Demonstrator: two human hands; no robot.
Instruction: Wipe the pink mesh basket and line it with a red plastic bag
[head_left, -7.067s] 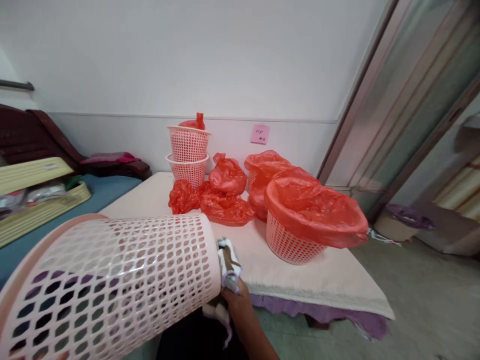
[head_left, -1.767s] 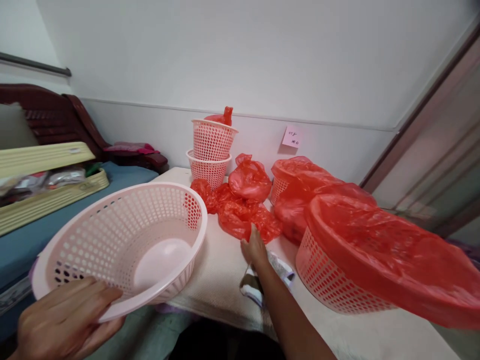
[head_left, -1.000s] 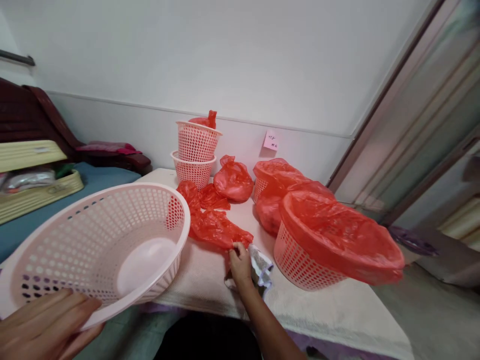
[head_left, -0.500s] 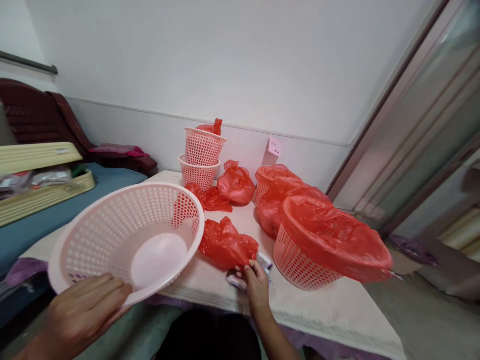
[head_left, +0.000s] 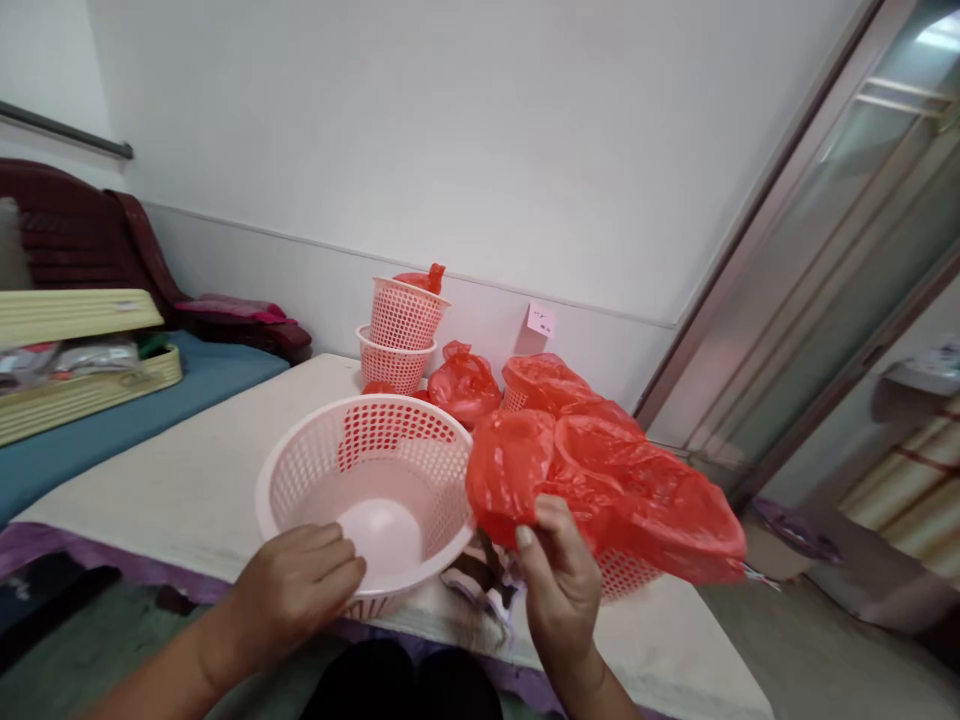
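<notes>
A pale pink plastic basket [head_left: 300, 470] with a perforated wall is tilted toward me at the table's front. My left hand [head_left: 300, 585] is closed over its near rim, fingers inside. My right hand [head_left: 559, 570] pinches a red plastic bag [head_left: 510, 465] between thumb and fingers, held up just right of the basket. Behind that bag, a larger basket [head_left: 630, 572] lined with red plastic is partly hidden. Below, between my hands, a small patterned cloth-like item [head_left: 480, 585] lies on the table; its kind is unclear.
Two stacked pink baskets [head_left: 405, 315] stand at the back, red plastic in the top one. More red bags [head_left: 463, 385] sit beside them. A pink note [head_left: 541, 319] sticks to the wall. The table [head_left: 187, 460] has a white cover. Left is an open cream case [head_left: 90, 395].
My left hand has brought the basket right and set it lower, nearer the table. My right hand has lifted the red bag off the table, up and to the right.
</notes>
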